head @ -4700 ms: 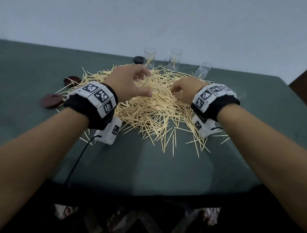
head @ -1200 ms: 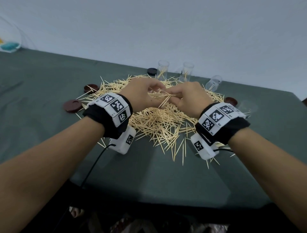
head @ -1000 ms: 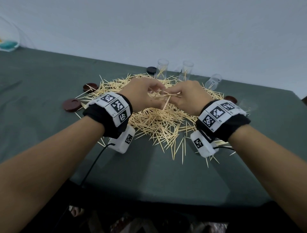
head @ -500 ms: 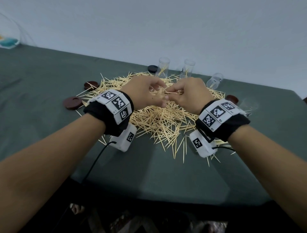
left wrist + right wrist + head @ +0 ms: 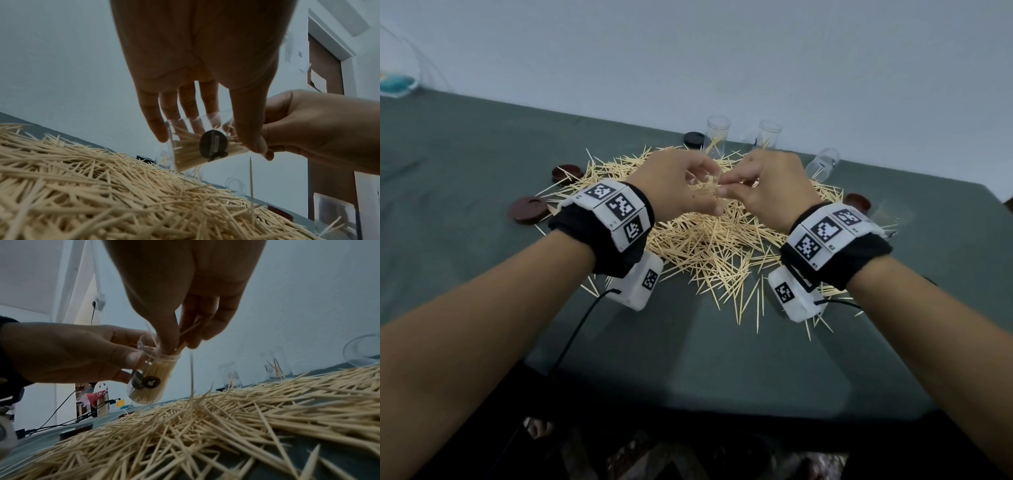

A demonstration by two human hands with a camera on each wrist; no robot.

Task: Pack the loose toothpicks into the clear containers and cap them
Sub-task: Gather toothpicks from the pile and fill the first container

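Note:
My left hand grips a small clear container above the pile, tilted with its mouth toward my right hand. The container is packed with toothpicks and has a dark round label. My right hand pinches a few toothpicks at the container's mouth, thumb tip inside the rim. In the head view my right hand meets the left over the loose toothpick pile. One toothpick drops point down toward the pile.
Two upright clear containers stand behind the pile, and one lies on its side at the right. A black cap and dark red caps sit around the pile on the green table.
The right hand lifted a bundle from the pile to the held container. The bundle that stuck out sideways a second ago now sits mostly inside. A stray toothpick falls.

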